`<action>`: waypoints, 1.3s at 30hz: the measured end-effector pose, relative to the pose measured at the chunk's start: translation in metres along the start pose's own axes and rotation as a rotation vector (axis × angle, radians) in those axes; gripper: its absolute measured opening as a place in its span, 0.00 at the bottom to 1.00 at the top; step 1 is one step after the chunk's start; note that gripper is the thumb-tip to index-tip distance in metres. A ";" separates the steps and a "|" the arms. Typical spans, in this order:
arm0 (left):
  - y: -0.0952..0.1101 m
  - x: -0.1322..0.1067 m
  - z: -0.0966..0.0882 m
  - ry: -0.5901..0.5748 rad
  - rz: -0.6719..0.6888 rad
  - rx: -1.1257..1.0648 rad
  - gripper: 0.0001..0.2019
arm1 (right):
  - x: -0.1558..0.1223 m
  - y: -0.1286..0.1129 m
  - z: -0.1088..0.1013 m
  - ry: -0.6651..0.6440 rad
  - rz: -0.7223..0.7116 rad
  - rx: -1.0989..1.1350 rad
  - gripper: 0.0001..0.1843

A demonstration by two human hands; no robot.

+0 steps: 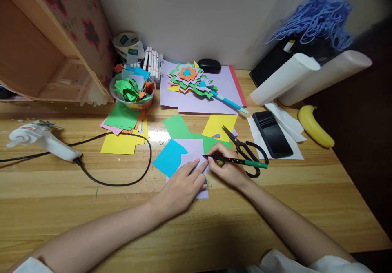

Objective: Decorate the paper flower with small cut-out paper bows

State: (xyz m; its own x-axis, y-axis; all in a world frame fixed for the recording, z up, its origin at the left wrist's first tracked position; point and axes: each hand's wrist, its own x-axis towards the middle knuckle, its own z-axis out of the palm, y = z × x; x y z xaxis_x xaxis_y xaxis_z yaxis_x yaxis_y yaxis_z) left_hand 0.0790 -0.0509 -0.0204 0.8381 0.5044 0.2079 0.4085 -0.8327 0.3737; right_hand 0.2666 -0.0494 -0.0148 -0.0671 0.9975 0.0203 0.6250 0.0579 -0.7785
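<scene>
My left hand (184,184) lies flat on a lilac sheet of paper (192,148), its fingers stretched out and slightly parted. In my right hand (228,169) is a black dotted pencil (235,159) with a green end, and its tip rests by the right edge of the lilac sheet. A blue piece of paper (168,158) lies partly against the lilac one on the left. Green paper pieces (177,127) and a yellow sheet (219,126) spread out beyond. Just right of my right hand lie open black-handled scissors (241,145), their handles partly behind the hand and pencil.
At left lies a white glue gun (45,140) with a looped black cable (150,158). Behind are a tub of paper scraps (131,91), stacked coloured paper (121,116) and a layered paper flower (188,75). A phone (272,134) and banana (315,126) lie right.
</scene>
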 end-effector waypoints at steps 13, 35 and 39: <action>0.000 0.001 0.000 -0.001 0.001 -0.005 0.10 | 0.000 -0.001 0.000 -0.024 -0.004 0.004 0.03; 0.001 0.001 -0.001 0.007 -0.001 0.040 0.10 | 0.001 0.000 -0.002 0.057 -0.021 0.127 0.02; 0.001 0.001 -0.001 0.007 -0.002 0.048 0.10 | 0.002 0.000 -0.001 0.112 -0.019 0.224 0.04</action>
State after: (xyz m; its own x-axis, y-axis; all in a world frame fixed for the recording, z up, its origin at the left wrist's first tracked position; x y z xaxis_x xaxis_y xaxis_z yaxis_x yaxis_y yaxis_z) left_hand 0.0801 -0.0512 -0.0190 0.8346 0.5077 0.2139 0.4274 -0.8417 0.3300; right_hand 0.2673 -0.0470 -0.0140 0.0172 0.9952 0.0959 0.4355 0.0789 -0.8967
